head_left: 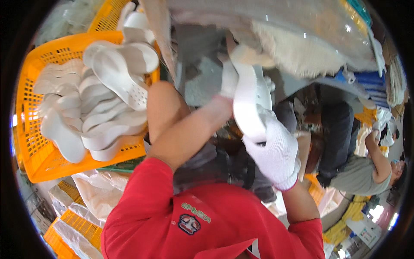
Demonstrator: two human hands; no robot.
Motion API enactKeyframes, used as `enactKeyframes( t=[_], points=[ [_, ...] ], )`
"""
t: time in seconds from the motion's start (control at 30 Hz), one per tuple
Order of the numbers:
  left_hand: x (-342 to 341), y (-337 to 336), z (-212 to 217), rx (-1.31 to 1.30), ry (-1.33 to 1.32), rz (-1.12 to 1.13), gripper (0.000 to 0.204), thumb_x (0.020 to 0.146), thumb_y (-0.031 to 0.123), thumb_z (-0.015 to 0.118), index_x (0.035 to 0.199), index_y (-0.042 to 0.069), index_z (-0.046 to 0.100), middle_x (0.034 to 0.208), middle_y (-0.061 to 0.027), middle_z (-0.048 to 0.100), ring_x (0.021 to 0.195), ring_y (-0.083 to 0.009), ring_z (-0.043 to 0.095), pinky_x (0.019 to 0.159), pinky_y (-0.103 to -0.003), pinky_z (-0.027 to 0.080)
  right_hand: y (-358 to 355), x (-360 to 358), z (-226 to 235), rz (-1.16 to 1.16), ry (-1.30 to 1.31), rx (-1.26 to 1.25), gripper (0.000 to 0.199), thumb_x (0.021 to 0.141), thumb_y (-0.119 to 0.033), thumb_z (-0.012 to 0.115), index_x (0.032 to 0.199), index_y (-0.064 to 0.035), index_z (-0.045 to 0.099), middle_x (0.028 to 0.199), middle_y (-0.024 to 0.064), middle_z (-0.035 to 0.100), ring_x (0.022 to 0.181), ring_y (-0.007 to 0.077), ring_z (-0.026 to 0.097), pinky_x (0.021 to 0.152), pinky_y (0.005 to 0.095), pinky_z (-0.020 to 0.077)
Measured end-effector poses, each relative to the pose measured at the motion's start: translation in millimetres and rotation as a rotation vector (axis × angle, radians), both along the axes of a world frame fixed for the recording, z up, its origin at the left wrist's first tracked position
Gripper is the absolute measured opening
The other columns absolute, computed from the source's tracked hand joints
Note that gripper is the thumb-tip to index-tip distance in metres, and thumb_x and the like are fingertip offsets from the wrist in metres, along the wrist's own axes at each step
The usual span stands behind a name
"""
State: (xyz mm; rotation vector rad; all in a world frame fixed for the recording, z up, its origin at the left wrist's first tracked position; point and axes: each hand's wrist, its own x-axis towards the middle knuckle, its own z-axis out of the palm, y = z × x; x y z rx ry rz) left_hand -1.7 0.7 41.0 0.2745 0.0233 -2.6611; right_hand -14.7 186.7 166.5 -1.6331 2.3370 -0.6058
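A white foam shoe sole (247, 101) stands lengthwise in front of me, its far end beside a pale, blurred rounded part (252, 56) under a cloth-covered cover. My right hand (276, 151), in a white knitted glove, is closed around the sole's near end. Against the sole's left side, toward its far end, is my left hand (228, 80), also gloved in white. It appears to grip the sole, though its fingers are largely hidden and blurred. Whether the sole touches the pale part, I cannot tell.
An orange plastic crate (47, 168) at my left holds several white soles (112, 73). Plastic sheeting (293, 17) hangs over the work spot ahead. At the right, another person (362, 172) handles white pieces. More orange crates (82, 226) stand at the lower left.
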Motion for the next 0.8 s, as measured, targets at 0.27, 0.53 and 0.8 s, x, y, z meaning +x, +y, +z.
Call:
enactKeyframes(
  t=[0.27,0.53,0.8],
  points=[
    [-4.5,-46.7,38.8,-0.042,-0.217,-0.136,0.052,0.113,0.044,0.036,0.135,0.005,0.062,0.122,-0.0209,0.070,0.117,-0.0376,0.068,0.102,-0.047,0.059,-80.2,-15.1,7.4,-0.117,0.134,-0.246,0.026,0.081,-0.017,0.080,0.105,-0.0092,0.071,0.081,0.0141,0.070,0.072,0.0364,0.072,0.065,0.0460,0.0588],
    [-1.4,-26.5,-7.0,-0.314,-0.419,-0.012,0.064,0.109,0.057,0.044,0.133,0.001,0.065,0.127,-0.0176,0.074,0.118,-0.0322,0.073,0.104,-0.046,0.059,-68.3,-27.8,-15.2,-0.101,0.088,-0.271,0.043,0.081,-0.028,0.088,0.117,-0.0084,0.077,0.096,0.0155,0.080,0.088,0.0341,0.078,0.080,0.0433,0.0633],
    [-1.9,4.8,0.0,-0.135,-0.286,0.396,0.065,0.117,0.061,0.034,0.135,0.006,0.064,0.124,-0.0159,0.076,0.113,-0.0314,0.075,0.104,-0.046,0.060,-109.6,-22.2,-4.7,-0.074,-0.114,-0.159,0.031,0.089,-0.032,0.083,0.114,-0.0138,0.083,0.105,0.0106,0.082,0.096,0.0342,0.078,0.085,0.0379,0.0611]
  ],
)
